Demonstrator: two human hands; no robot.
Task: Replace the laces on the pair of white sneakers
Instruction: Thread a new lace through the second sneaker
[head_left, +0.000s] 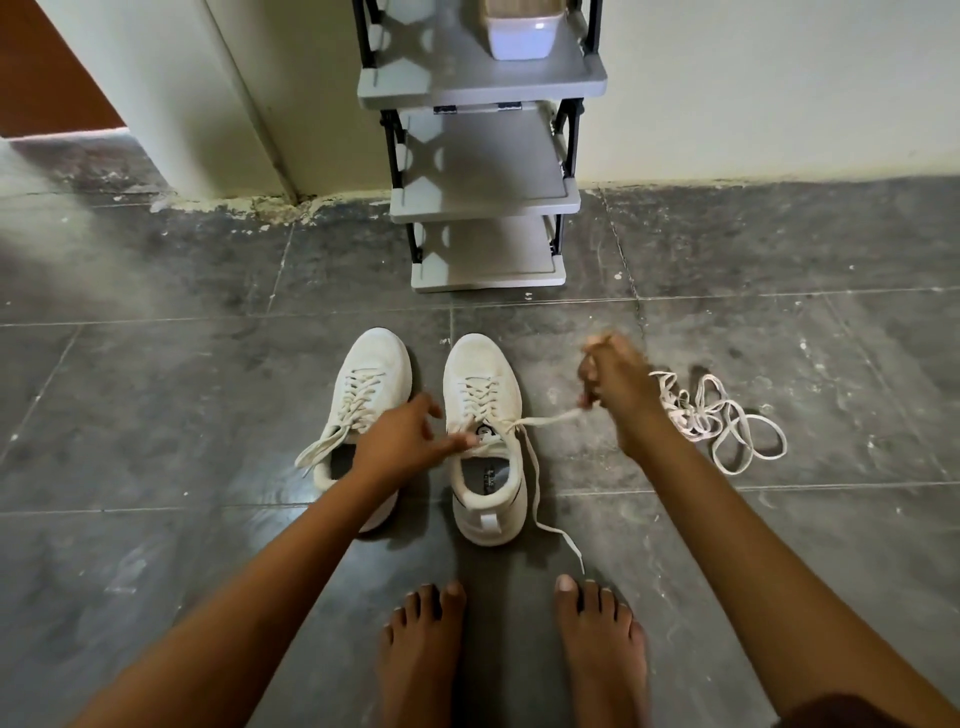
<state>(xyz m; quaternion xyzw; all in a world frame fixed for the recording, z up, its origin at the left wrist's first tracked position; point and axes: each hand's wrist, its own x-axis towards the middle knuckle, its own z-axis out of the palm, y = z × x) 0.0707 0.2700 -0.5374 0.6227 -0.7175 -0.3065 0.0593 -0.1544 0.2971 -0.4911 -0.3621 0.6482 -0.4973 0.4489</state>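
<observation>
Unthreading the worn lace (545, 418) from the right-hand sneaker (480, 364), with the right hand (618, 389) curled tight round one end and drawing that strand taut out to the side. Left hand (400, 441) reaching in at the tongue, fingers (462, 441) close together by the top eyelets; cannot tell whether pinching the lace or only pressing the shoe down. Best to steady the shoe there and pull along the line of each eyelet, one crossing at a time, rather than tugging sideways and dragging the sneaker across the floor. Worth minding the other end too, trailing past the heel toward the bare feet (597, 649). Just beside, the other sneaker (371, 364), laced up with its ends lying loose. Probably the replacements: loose laces (727, 421) heaped on the floor, near the right hand. Underneath, a dark grey tiled floor (156, 415), dusty and scuffed, likely offering a light shoe little grip. Beyond the toes, a grey shelf rack (483, 171) against a pale wall (779, 78), with a white tub (524, 36) on an upper shelf.
</observation>
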